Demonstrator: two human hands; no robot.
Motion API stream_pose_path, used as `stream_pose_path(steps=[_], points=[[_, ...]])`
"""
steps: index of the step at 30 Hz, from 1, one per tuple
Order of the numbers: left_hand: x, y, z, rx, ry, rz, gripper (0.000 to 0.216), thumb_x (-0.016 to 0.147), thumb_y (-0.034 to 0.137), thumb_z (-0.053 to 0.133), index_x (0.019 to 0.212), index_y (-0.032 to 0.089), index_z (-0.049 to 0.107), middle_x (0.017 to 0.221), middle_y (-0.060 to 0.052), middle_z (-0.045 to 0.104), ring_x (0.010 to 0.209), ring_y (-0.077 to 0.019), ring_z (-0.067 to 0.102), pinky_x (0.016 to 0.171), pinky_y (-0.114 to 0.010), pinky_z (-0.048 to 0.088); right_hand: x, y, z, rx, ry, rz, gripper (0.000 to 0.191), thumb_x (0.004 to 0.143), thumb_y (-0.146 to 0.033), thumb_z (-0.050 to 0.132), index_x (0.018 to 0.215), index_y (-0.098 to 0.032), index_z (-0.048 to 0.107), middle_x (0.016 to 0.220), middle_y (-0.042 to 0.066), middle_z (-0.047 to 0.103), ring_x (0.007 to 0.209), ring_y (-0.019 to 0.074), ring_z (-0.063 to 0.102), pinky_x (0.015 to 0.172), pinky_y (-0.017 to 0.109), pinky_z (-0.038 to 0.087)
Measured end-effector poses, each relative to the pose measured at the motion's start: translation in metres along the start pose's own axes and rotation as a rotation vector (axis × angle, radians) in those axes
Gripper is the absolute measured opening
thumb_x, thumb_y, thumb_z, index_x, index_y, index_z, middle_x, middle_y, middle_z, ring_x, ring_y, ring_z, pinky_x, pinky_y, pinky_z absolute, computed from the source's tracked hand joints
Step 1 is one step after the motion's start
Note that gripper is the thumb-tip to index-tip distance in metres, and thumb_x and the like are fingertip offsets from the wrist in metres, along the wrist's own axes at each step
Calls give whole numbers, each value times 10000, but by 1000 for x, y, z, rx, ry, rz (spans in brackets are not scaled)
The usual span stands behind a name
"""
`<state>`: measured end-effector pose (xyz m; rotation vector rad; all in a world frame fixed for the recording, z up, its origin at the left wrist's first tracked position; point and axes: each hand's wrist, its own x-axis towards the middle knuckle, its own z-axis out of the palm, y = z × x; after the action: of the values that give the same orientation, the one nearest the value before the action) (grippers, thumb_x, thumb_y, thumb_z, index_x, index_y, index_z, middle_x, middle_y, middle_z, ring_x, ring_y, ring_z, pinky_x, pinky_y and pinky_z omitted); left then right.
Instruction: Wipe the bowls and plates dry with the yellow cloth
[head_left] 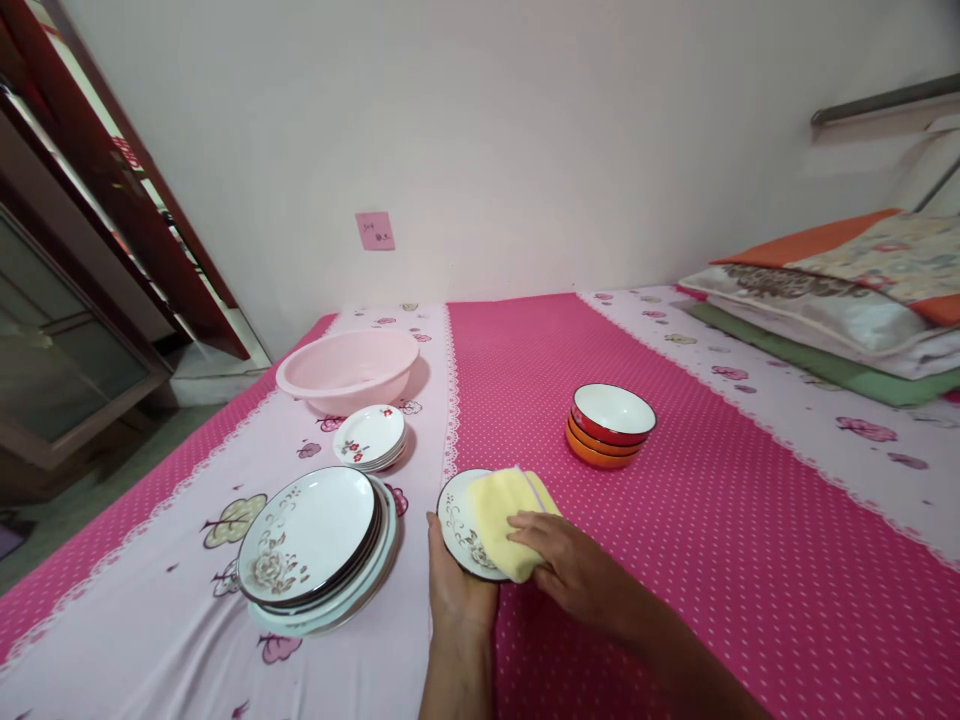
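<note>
My left hand (459,590) grips a small white plate (457,515) from below and at its left edge. The plate has a dark rim and a brown flower pattern. A folded yellow cloth (506,515) lies over the plate's right half, and my right hand (562,555) is closed on it, pressing it against the plate. To the left of my hands stands a stack of large plates (319,530), the top ones dark-rimmed with a similar flower pattern. Behind that stack is a pile of small white dishes (369,435) with red flowers.
A pink plastic basin (349,365) sits at the back left, near the wall. Stacked red and orange bowls (611,425) stand right of centre. Folded bedding (840,300) is piled at the far right on the pink patterned bedsheet (750,540). A pink note (375,231) is on the wall.
</note>
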<state>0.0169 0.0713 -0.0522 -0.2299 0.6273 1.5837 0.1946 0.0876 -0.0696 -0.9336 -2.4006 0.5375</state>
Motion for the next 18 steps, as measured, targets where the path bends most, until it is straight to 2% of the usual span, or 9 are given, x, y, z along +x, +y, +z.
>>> stream_pose_path(steps=[4, 7, 9, 11, 15, 18], points=[[-2, 1, -1, 43, 37, -114, 638, 1014, 591, 494, 1383, 98, 660, 1183, -215, 776, 1142, -373, 733, 984, -506, 598, 0, -41, -20, 164, -173, 139, 532, 849, -110, 580, 1362, -187, 699, 1428, 115, 686, 1347, 265, 622, 1185, 447, 459], [-6, 1, 0, 47, 11, -212, 591, 1040, 537, 479, 1312, 55, 687, 1027, -186, 795, 978, -310, 777, 926, -441, 629, 10, -62, -13, 260, -170, 107, 538, 905, -118, 542, 1425, -205, 649, 1520, 105, 613, 1418, 249, 560, 1210, 445, 430], [-9, -3, 1, 25, -11, -180, 490, 1065, 438, 473, 1300, 65, 689, 991, -142, 799, 902, -236, 782, 898, -349, 630, 20, -59, 0, 209, -92, 50, 567, 930, -116, 501, 1488, -177, 580, 1584, 129, 539, 1488, 254, 475, 1242, 482, 383], [-11, -9, 2, 12, -31, -142, 442, 1059, 400, 505, 1320, 92, 685, 1060, -128, 803, 925, -208, 780, 902, -301, 617, 32, -46, 12, 80, -34, 42, 609, 912, -92, 496, 1515, -156, 541, 1616, 143, 496, 1529, 261, 410, 1273, 513, 323], [-8, -18, 1, 60, -29, -117, 531, 1043, 478, 509, 1390, 105, 656, 1205, -177, 783, 1122, -295, 748, 1015, -420, 584, 47, -15, 14, -220, -50, 290, 677, 857, 25, 419, 1513, -102, 522, 1637, 162, 461, 1545, 265, 373, 1287, 507, 266], [-1, -18, -1, 83, 15, -106, 542, 1041, 507, 490, 1402, 137, 655, 1195, -168, 792, 1179, -322, 727, 1053, -481, 560, 39, -12, 3, -270, -77, 391, 586, 878, 44, 376, 1401, -71, 616, 1556, 227, 538, 1487, 331, 451, 1239, 568, 301]])
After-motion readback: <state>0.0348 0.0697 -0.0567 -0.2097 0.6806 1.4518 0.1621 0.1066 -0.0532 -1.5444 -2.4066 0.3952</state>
